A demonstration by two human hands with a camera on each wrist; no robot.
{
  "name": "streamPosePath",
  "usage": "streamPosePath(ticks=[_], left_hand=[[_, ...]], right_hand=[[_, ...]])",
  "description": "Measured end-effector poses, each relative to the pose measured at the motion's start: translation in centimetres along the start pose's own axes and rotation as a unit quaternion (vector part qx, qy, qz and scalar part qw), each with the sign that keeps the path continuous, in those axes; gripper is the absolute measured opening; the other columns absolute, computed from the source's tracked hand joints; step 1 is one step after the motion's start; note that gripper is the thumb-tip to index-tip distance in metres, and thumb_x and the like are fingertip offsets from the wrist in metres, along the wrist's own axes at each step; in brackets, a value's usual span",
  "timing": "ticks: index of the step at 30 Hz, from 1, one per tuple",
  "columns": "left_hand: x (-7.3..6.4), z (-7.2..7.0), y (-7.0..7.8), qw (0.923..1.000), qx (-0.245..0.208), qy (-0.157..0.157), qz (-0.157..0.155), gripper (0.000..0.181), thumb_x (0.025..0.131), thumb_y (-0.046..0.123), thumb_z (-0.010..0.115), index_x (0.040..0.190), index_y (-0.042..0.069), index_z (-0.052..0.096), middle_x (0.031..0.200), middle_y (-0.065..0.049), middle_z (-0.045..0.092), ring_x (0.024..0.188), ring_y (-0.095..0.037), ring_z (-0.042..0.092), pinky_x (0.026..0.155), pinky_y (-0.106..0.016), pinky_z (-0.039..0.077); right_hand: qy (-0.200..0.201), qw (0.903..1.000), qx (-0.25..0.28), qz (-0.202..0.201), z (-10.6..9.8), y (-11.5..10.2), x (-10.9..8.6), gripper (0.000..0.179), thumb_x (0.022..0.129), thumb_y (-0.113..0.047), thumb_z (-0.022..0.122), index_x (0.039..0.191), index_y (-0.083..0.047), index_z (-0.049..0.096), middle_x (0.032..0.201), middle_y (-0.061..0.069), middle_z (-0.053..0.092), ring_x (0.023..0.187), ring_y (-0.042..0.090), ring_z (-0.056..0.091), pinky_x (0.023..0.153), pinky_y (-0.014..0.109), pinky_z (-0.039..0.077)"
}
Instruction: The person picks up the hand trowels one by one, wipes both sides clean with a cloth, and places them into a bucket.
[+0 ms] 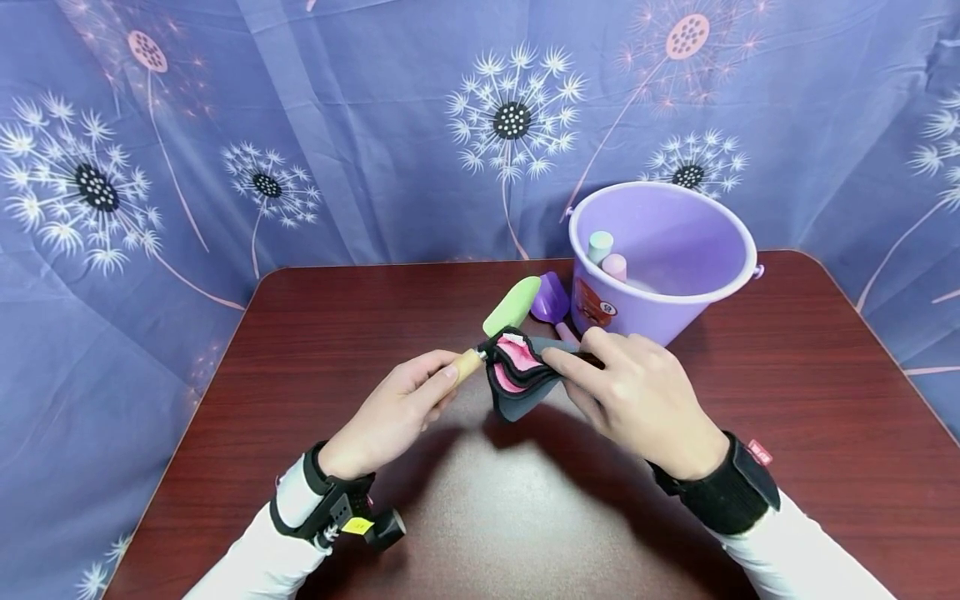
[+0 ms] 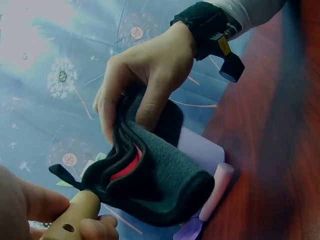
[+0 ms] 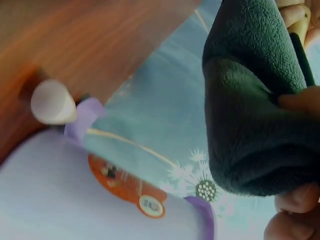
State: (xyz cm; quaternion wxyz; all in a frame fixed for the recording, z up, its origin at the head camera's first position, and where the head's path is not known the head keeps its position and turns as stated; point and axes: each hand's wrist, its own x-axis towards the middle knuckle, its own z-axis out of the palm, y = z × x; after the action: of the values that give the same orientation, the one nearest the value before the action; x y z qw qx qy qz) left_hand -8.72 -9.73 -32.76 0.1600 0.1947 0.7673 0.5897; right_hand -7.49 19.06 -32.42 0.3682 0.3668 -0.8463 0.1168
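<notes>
In the head view my left hand [image 1: 397, 412] grips the pale wooden handle [image 1: 467, 367] of a small trowel, its green blade [image 1: 513, 305] angled up and away. A folded dark grey cloth [image 1: 517, 407] with pink inside and black edging overlaps the trowel's neck and hides it. My right hand [image 1: 647, 398] pinches this cloth from the right. From the left wrist, the cloth [image 2: 172, 172] drapes beside the end of the wooden handle [image 2: 75, 217], which has a hole in it. Thick folds of the cloth [image 3: 250, 115] fill the right of the right wrist view.
A lilac bucket [image 1: 660, 315] stands at the back right with a green handle end [image 1: 600, 243] and a pink one [image 1: 615, 266] inside. Against its left side lies a purple scoop [image 1: 550, 297] with a pink handle. Behind the brown table [image 1: 337, 325] hangs a blue patterned curtain [image 1: 375, 125].
</notes>
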Motion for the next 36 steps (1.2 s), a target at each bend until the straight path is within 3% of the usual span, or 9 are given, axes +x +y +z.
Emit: streamPosePath(ticks=[7, 15, 23, 36], left_hand=[[0.0, 0.0, 0.1, 0.9964, 0.084, 0.006, 0.005, 0.022, 0.105, 0.034, 0.049, 0.111, 0.021, 0.066, 0.069, -0.003, 0.043, 0.059, -0.014, 0.039, 0.054, -0.025, 0.032], [-0.1, -0.2, 0.4, 0.9887, 0.15, 0.007, 0.002, 0.022, 0.103, 0.046, 0.049, 0.108, 0.035, 0.067, 0.07, 0.003, 0.042, 0.066, -0.013, 0.042, 0.061, -0.029, 0.036], [-0.4, -0.8, 0.8, 0.9869, 0.161, 0.014, 0.003, 0.021, 0.102, 0.047, 0.052, 0.111, 0.038, 0.069, 0.101, 0.013, 0.065, 0.093, -0.011, 0.054, 0.083, -0.038, 0.044], [-0.6, -1.7, 0.9, 0.9853, 0.17, 0.016, 0.007, 0.019, 0.103, 0.039, 0.052, 0.111, 0.038, 0.069, 0.098, 0.011, 0.064, 0.09, -0.013, 0.054, 0.079, -0.038, 0.044]], right_hand=[[0.059, 0.9977, -0.028, -0.019, -1.0, 0.0, 1.0, 0.023, 0.096, -0.015, 0.055, 0.11, -0.012, 0.073, 0.084, 0.008, 0.054, 0.062, 0.026, 0.048, 0.05, 0.037, 0.036], [0.098, 0.9947, -0.032, 0.0, -1.1, 0.6, 1.1, 0.024, 0.091, -0.014, 0.058, 0.109, -0.014, 0.075, 0.083, 0.008, 0.056, 0.063, 0.026, 0.05, 0.05, 0.037, 0.035], [0.106, 0.9928, -0.046, 0.03, -1.0, 1.1, 0.7, 0.027, 0.092, -0.014, 0.055, 0.11, -0.013, 0.075, 0.078, 0.008, 0.052, 0.057, 0.023, 0.043, 0.047, 0.037, 0.032], [0.111, 0.9906, -0.057, 0.058, -1.2, 1.5, 0.5, 0.027, 0.091, -0.014, 0.056, 0.11, -0.013, 0.075, 0.076, 0.006, 0.05, 0.05, 0.02, 0.036, 0.045, 0.036, 0.03]])
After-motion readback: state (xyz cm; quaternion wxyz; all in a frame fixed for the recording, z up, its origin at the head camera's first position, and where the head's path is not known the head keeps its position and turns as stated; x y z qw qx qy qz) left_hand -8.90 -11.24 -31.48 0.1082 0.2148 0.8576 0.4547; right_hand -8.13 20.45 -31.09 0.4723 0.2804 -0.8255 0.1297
